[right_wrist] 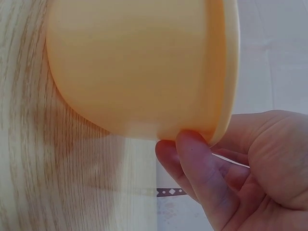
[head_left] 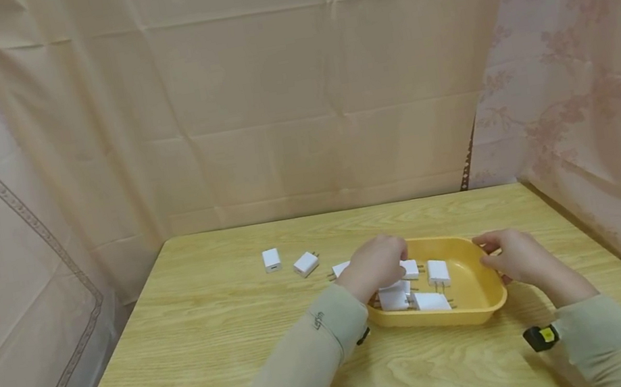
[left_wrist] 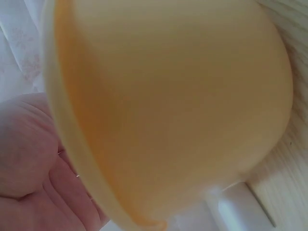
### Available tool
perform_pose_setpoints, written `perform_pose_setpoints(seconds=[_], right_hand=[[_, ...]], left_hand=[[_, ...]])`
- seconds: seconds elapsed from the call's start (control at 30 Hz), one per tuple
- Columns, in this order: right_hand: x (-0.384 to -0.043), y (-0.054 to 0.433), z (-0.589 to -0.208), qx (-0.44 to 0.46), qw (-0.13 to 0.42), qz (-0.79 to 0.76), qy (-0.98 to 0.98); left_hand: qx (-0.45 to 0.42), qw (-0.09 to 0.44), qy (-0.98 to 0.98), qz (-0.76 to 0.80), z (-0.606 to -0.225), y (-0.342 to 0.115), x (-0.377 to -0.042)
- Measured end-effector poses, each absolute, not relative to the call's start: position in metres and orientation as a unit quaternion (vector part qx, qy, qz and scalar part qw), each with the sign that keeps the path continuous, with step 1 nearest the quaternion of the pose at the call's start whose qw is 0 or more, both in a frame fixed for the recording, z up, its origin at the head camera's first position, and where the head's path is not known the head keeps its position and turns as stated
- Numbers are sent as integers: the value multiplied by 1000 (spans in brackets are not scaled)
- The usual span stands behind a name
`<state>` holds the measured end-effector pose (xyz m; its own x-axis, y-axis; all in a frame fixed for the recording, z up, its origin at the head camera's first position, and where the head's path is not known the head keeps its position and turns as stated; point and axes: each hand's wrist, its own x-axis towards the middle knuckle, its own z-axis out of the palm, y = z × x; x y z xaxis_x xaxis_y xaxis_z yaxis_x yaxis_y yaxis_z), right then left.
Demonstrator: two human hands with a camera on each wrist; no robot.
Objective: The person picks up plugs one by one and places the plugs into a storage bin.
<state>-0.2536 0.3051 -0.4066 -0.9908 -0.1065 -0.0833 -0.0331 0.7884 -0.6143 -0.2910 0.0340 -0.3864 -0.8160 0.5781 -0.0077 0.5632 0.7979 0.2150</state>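
Note:
A yellow plastic tray (head_left: 439, 318) sits on the table with several white plug chargers (head_left: 437, 272) in its left and middle part. My left hand (head_left: 376, 263) reaches over the tray's left end, fingers bent down beside a white charger (head_left: 411, 269). Its fingertips are mostly hidden, so a grip on that charger cannot be confirmed. In the left wrist view the palm (left_wrist: 29, 159) shows behind the tray's rim. My right hand (head_left: 515, 260) holds the tray's right end by the rim; in the right wrist view its fingertips (right_wrist: 191, 144) press the outer wall.
Two chargers lie apart on the table left of the tray, one upright-looking (head_left: 272, 260) and one angled (head_left: 306, 263). Another charger (head_left: 340, 269) lies just beyond my left wrist. Beige curtains (head_left: 271, 104) hang behind and beside the wooden table (head_left: 196, 322).

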Motion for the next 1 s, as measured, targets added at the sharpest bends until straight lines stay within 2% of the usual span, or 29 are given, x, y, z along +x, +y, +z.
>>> perform_pose_setpoints(seconds=[0.6,1.0], right_hand=[[-253,305,-407,-42,53,-320,945],[-253,305,-405,-39,58,-321,945]], left_hand=[[292,17,946,137,-380,14,-289],[274,-21,952,135,-373,-14,-297]])
